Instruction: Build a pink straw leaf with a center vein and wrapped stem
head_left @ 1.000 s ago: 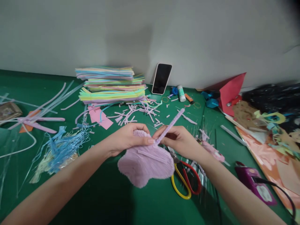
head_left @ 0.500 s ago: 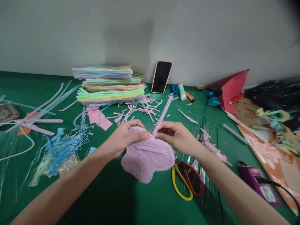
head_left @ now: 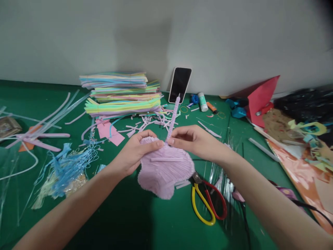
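Note:
A lilac pipe-cleaner piece (head_left: pixel 166 170) with a scalloped, fan-like shape is held above the green table. My left hand (head_left: pixel 142 149) grips its upper left edge, thumb on top. From its upper edge rises a wrapped lilac pipe-cleaner stem (head_left: pixel 173 116), ending in a thin tip in front of the phone. My right hand (head_left: pixel 188 139) pinches the base of this stem where it meets the fan. A short lilac strip lies across the fan's face. Scissors (head_left: pixel 205 201) with one yellow and one red handle lie just to the right, blades partly hidden.
Bundles of pastel pipe cleaners (head_left: pixel 123 100) lie at the back, with cut lilac bits before them. A phone (head_left: pixel 180 85) leans on the wall beside a glue stick (head_left: pixel 202 101). Blue tassels (head_left: pixel 67 168) are at left. A red paper (head_left: pixel 261 100) stands at right.
The stem has swung from leaning right to nearly upright, its tip now before the phone. My right hand has shifted slightly up and left along with it. The fan has turned a little.

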